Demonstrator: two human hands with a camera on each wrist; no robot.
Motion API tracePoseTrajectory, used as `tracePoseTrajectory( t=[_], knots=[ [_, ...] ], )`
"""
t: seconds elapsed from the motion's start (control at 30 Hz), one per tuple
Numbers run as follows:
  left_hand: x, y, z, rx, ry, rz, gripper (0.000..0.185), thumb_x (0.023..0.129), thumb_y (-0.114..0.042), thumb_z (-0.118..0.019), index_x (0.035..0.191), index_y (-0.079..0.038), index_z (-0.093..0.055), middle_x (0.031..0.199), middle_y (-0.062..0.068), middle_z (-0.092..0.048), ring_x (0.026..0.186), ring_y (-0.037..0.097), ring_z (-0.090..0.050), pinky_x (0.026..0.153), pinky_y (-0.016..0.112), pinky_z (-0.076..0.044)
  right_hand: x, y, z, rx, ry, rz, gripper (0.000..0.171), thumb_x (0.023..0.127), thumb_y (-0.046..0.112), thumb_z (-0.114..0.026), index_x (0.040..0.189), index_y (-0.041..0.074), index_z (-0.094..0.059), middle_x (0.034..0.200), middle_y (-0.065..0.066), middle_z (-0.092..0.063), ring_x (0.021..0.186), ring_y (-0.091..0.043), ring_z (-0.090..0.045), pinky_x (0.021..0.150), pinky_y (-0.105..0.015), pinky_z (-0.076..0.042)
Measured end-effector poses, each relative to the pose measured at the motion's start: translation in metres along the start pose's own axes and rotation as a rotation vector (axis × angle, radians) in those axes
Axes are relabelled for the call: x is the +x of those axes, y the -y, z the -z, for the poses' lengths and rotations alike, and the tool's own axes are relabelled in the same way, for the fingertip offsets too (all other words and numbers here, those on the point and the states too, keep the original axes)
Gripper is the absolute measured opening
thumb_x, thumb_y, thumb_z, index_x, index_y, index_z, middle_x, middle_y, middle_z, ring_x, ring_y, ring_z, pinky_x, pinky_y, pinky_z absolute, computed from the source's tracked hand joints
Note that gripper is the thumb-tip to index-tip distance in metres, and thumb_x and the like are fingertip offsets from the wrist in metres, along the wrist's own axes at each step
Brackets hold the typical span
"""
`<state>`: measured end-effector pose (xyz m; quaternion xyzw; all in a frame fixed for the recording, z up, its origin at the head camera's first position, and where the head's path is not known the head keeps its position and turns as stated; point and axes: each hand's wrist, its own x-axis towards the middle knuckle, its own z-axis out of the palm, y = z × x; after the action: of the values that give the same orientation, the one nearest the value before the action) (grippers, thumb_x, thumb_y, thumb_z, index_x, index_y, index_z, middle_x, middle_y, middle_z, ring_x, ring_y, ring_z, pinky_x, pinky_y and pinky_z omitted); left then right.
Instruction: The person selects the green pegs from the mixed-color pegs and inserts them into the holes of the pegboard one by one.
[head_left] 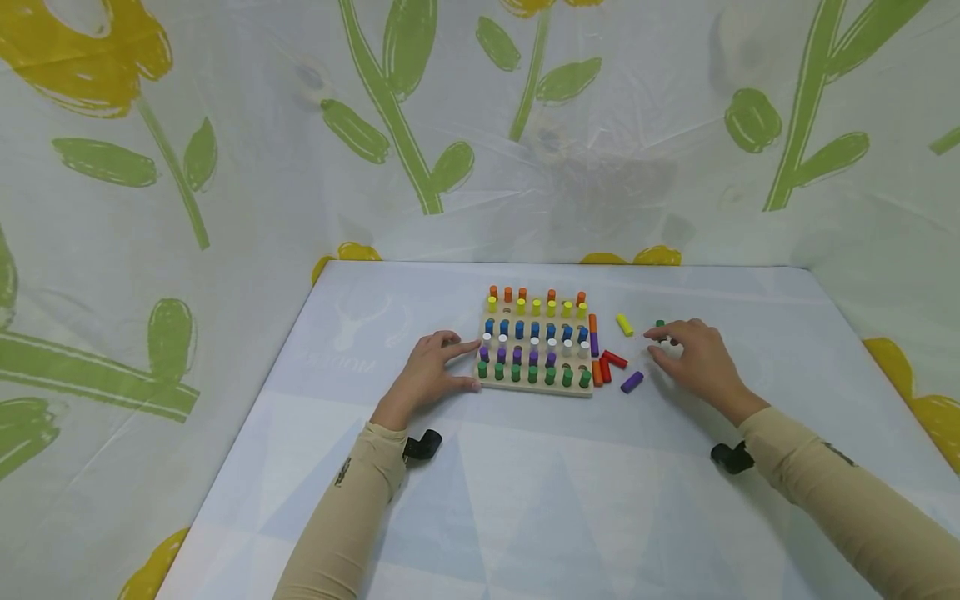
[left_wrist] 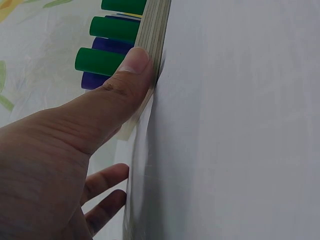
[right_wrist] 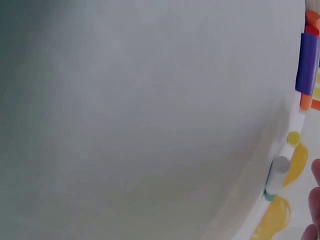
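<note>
Most holes in the board (head_left: 536, 385) held pegs; several loose pegs (head_left: 632, 382) remained. Left hand (head_left: 427, 375) steadied it, fingers spread; right hand (head_left: 693, 354) pinched a peg.

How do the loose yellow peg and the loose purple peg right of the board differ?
The yellow peg is yellow; the purple peg is purple. The yellow peg lies farther from the person, level with the board's blue row; the purple peg lies nearer, level with its green row. The yellow peg sits closer to the right hand's fingertips. Both lie flat on the table, outside the board, untouched.
</note>
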<state>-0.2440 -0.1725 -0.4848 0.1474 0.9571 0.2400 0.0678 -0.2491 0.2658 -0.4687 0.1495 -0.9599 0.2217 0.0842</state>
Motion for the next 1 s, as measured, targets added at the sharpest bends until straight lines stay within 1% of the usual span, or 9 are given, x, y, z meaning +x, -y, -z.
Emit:
tracePoseTrajectory(
  t=[0.13, 0.2, 0.47, 0.73, 1.0],
  knots=[
    [0.0, 0.0, 0.0, -0.005, 0.002, 0.0, 0.08, 0.08, -0.052, -0.082, 0.151, -0.031, -0.051, 0.149, 0.012, -0.044, 0.138, 0.036, -0.036, 0.117, 0.05, -0.03, 0.002, -0.007, 0.001, -0.028, -0.03, 0.012, 0.024, 0.092, 0.011, -0.073, 0.115, 0.005, -0.073, 0.111, -0.019, -0.072, 0.097, -0.034, -0.056, 0.083, -0.056, -0.042],
    [0.0, 0.0, -0.001, -0.007, 0.003, 0.001, 0.08, 0.08, -0.052, -0.082, 0.151, -0.031, -0.051, 0.149, 0.012, -0.044, 0.139, 0.036, -0.035, 0.117, 0.05, -0.031, 0.003, -0.011, 0.002, -0.035, -0.026, 0.006, 0.025, 0.092, 0.01, -0.073, 0.116, 0.004, -0.073, 0.113, -0.02, -0.071, 0.097, -0.035, -0.055, 0.083, -0.056, -0.042],
    [-0.001, -0.001, 0.0, -0.012, 0.002, 0.009, 0.08, 0.08, -0.052, -0.082, 0.151, -0.032, -0.05, 0.149, 0.011, -0.043, 0.139, 0.037, -0.034, 0.117, 0.052, -0.031, 0.011, -0.02, 0.007, -0.043, 0.045, -0.088, 0.031, 0.095, 0.015, -0.069, 0.124, 0.002, -0.069, 0.122, -0.024, -0.067, 0.106, -0.041, -0.052, 0.091, -0.063, -0.04],
    [-0.001, 0.0, 0.001, -0.007, 0.003, 0.002, 0.08, 0.081, -0.053, -0.081, 0.151, -0.031, -0.05, 0.149, 0.012, -0.044, 0.139, 0.037, -0.035, 0.117, 0.051, -0.03, 0.016, -0.022, 0.005, -0.057, 0.107, -0.131, 0.04, 0.096, 0.02, -0.069, 0.131, 0.002, -0.064, 0.132, -0.026, -0.061, 0.116, -0.046, -0.049, 0.098, -0.068, -0.038],
    [-0.001, 0.0, 0.001, 0.004, 0.004, -0.006, 0.08, 0.081, -0.053, -0.081, 0.151, -0.031, -0.05, 0.148, 0.012, -0.044, 0.138, 0.037, -0.036, 0.118, 0.05, -0.03, 0.025, -0.023, 0.004, -0.088, 0.178, -0.166, 0.048, 0.096, 0.023, -0.069, 0.138, 0.001, -0.058, 0.135, -0.028, -0.057, 0.12, -0.048, -0.046, 0.101, -0.069, -0.036]
  ],
)
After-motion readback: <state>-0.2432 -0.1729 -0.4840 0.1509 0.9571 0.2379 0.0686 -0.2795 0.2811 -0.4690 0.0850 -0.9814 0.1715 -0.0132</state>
